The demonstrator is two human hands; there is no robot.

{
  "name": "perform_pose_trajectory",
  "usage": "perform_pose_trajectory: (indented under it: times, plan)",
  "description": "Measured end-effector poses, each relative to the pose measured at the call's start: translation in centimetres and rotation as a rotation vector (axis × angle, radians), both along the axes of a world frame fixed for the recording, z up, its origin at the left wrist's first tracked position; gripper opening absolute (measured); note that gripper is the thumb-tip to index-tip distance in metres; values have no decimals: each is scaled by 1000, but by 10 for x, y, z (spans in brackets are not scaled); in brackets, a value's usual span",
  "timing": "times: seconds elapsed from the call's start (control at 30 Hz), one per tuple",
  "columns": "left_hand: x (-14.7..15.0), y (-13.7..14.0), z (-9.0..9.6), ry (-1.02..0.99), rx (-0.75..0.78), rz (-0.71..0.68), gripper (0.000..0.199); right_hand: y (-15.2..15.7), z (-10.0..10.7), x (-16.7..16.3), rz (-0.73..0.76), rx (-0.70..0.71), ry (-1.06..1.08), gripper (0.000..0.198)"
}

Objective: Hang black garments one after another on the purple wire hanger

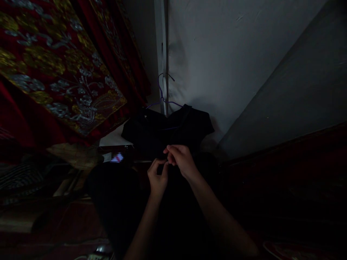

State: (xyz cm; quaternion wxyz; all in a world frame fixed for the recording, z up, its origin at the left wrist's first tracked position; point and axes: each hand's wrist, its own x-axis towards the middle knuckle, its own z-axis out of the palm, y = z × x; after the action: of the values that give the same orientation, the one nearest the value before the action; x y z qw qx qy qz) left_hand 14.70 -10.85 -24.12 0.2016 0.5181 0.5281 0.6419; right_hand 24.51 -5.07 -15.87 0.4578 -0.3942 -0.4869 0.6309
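Note:
A black shirt (pixel 197 124) hangs by its shoulders from a thin purple hanger (pixel 173 103), in front of my lap. At the shirt's dark front, my left hand (pixel 157 176) is closed in a pinch, thumb and forefinger meeting on the cloth. My right hand (pixel 181 159) is just right of it and slightly higher, its fingers curled and closed at the same spot. The fingertips of both hands nearly touch. Any small part between them is lost in the dark.
A red cloth (pixel 94 68) with gold and silver embroidery hangs at upper left. Behind the shirt stands a pale wall (pixel 214 47) with a narrow vertical strip (pixel 162 32). A pale bundle (pixel 76 155) and striped fabric (pixel 20 180) lie at left. The room is very dim.

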Motion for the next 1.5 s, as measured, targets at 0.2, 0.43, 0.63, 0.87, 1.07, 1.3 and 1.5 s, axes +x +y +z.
perform_pose_trajectory:
  times: [0.2, 0.43, 0.63, 0.87, 1.07, 1.3, 1.5]
  plan:
    - [1, -6, -30, -31, -98, 6, 15, 58, 55, 2, -47, 129, 52, 25]
    - [3, -6, -25, 29, -87, -71, 11, 68, 97, -1, 12, 250, 50, 29]
    - [-12, 18, 12, 27, -84, -142, 14, 46, 87, 3, 33, 317, 8, 27]
    - [-36, 61, 107, 263, 271, -32, 33, 38, 72, 11, 71, 340, -47, 30]
    - [-35, 77, 149, 600, 389, -10, 12, 47, 67, 10, -33, 497, -131, 31]
    - [-68, 79, 171, 275, 551, 374, 16, 54, 2, -9, 15, 285, -416, 27]
    - [-173, 57, 120, -603, 232, 331, 23, 10, -48, -5, 119, 149, -285, 26]
